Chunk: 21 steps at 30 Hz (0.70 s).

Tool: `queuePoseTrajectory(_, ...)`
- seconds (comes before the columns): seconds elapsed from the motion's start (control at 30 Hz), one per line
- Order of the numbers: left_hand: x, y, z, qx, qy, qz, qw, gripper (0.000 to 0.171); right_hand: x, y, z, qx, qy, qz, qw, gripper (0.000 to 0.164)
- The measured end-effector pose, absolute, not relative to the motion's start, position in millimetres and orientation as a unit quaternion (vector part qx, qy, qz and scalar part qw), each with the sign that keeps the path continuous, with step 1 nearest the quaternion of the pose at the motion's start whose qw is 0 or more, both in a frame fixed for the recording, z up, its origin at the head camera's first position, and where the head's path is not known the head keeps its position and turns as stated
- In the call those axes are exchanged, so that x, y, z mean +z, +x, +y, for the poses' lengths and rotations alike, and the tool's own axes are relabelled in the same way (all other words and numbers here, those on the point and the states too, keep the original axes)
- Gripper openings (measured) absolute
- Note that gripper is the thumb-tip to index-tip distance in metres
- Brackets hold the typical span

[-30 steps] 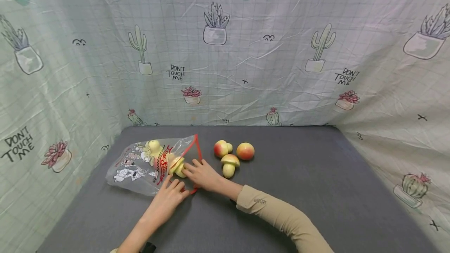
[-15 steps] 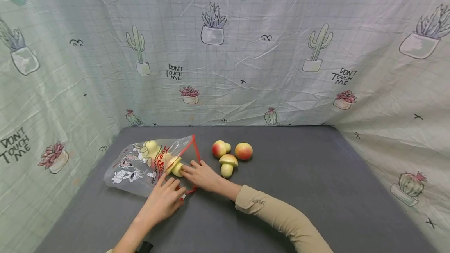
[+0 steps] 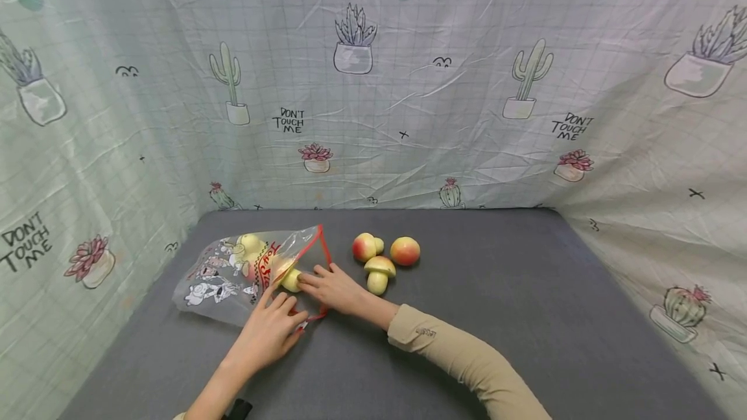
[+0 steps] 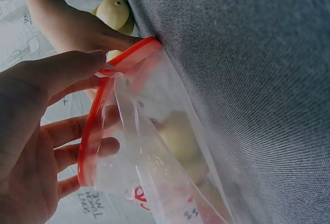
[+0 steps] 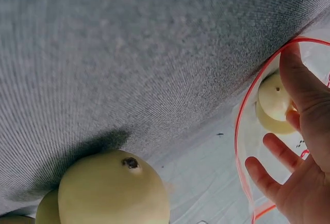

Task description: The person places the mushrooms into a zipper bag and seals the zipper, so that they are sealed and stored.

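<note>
A clear printed plastic bag (image 3: 222,293) with a red-edged mouth lies on its side at the left of the table. My left hand (image 3: 271,326) pinches the near edge of that mouth, its thumb on the red rim (image 4: 88,154) in the left wrist view. My right hand (image 3: 335,290) reaches into the mouth, fingers fairly straight. Its fingertips touch the stem end of a yellow toy mushroom (image 5: 273,98) just inside. Deeper in the bag lie other yellow and red pieces (image 3: 249,245), partly hidden by the print.
Right of the bag sit a toy mushroom (image 3: 379,274) on its stem, a red-and-yellow mushroom (image 3: 364,247) lying tipped behind it, and a round red-yellow piece (image 3: 405,251). A cactus-print cloth (image 3: 408,102) walls the grey table (image 3: 496,316) at the back and sides.
The toy mushroom at the bag's mouth has shifted slightly left, deeper in. My left hand has moved a little down and left with the rim. My right hand stays nearly in place.
</note>
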<state>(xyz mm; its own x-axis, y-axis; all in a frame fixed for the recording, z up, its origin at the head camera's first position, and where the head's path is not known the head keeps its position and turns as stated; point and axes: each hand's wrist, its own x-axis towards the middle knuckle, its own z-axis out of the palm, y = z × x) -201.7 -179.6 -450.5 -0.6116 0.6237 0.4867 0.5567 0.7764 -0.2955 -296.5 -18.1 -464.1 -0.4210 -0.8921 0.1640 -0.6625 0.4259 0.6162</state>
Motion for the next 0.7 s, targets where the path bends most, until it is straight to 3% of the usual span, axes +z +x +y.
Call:
queuePoseTrajectory(0.3, -451, -202, -180, 0.047, -0.331, -0.894, 0.298, 0.025, -460, -301, -23, -0.248, 0.486, -0.809, 0.216, 0.076)
queuePoseTrajectory(0.7, -450, -208, -182, 0.053, -0.327, -0.891, 0.310, 0.028, -457, -305, -35, -0.261, 0.472, -0.817, 0.203, 0.077)
